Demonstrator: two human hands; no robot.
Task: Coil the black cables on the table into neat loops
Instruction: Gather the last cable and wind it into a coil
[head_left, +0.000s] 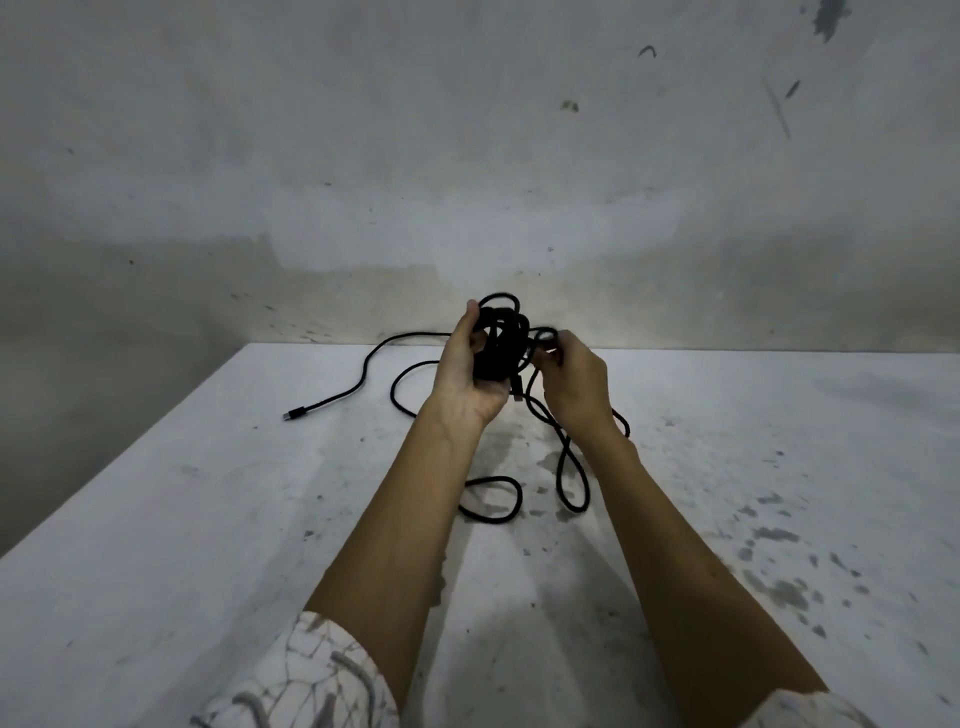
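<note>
Left hand (470, 364) grips cable coil (498, 338) (thumb up); right hand (571, 379) pinches strand.

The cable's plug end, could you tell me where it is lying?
In the head view, the plug end lies on the table, left of the left hand.

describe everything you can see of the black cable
The black cable is thin, matte and looks braided. Part of it is bunched into a rough coil held up in the left hand, while the right hand pinches a strand beside the bundle. The rest trails loose on the white table in open loops under the forearms, and one end runs left to a small connector lying flat.
</note>
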